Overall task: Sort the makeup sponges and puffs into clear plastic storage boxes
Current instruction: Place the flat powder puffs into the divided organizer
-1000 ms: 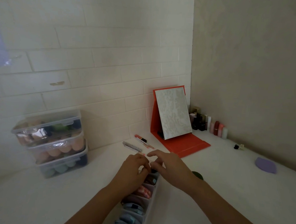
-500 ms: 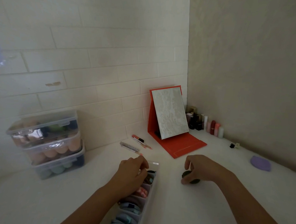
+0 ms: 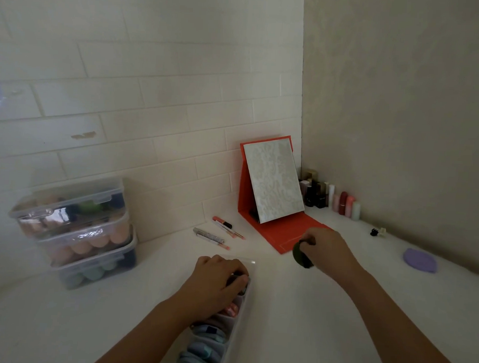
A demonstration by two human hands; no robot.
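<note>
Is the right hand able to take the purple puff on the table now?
Probably not at once. The right hand grips a dark green puff, so its fingers are busy. Nothing stands between it and the purple puff.

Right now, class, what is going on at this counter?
A person is sorting makeup puffs. The right hand pinches a dark green puff beside the orange mirror stand. The left hand rests on the far end of a long clear box holding puffs. Three closed boxes of sponges stand stacked on the left.
</note>
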